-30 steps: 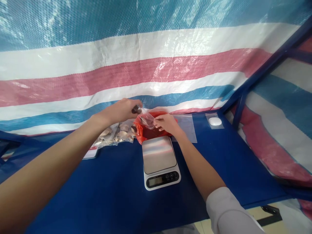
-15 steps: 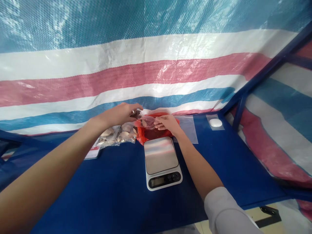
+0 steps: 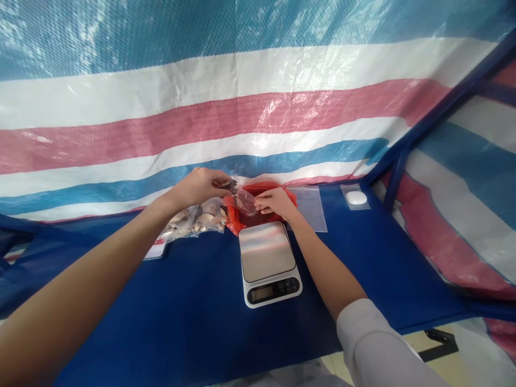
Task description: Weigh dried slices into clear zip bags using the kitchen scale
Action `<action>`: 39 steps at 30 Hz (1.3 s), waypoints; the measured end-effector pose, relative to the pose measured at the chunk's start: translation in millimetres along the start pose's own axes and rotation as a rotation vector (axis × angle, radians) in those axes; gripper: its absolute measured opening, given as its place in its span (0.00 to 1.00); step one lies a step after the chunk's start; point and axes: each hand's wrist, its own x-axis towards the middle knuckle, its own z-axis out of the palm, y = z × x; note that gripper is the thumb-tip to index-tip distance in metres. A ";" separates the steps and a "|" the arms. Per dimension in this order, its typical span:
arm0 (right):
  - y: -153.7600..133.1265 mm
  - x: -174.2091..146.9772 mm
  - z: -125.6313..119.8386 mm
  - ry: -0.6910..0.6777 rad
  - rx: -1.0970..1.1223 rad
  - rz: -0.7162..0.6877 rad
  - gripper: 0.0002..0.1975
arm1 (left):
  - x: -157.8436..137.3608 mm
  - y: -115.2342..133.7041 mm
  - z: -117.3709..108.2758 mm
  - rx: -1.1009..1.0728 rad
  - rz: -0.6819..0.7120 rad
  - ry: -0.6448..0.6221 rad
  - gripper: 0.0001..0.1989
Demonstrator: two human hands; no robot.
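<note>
Above the red plastic bag (image 3: pixel 234 219), my left hand (image 3: pixel 203 187) is closed on a clear plastic bag (image 3: pixel 245 202). Dark brown pieces (image 3: pixel 231 185) show by its fingertips; I cannot tell whether they lie inside the clear plastic. My right hand (image 3: pixel 276 204) pinches the other side of the clear bag, to the right. Just in front of both hands is a white kitchen scale (image 3: pixel 268 252) with a bare metal plate. Clear bags of pale brown dried slices (image 3: pixel 209 215) lie below my left wrist.
A flat clear zip bag (image 3: pixel 312 207) lies right of the red bag. Farther right, a small clear bag holds a white oval object (image 3: pixel 356 198). A white and red card-like item (image 3: pixel 156 249) is at left on the blue table (image 3: pixel 193 317). Striped sheeting (image 3: pixel 242 113) rises behind.
My left hand has turned and shifted slightly right toward the clear bag. My right hand keeps its pinch. The view has tilted a little, moving the scale slightly up in the picture.
</note>
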 end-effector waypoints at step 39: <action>-2.3 -6.3 -3.1 -0.008 -0.027 0.019 0.07 | -16.5 -6.8 2.0 -0.026 -0.079 0.154 0.20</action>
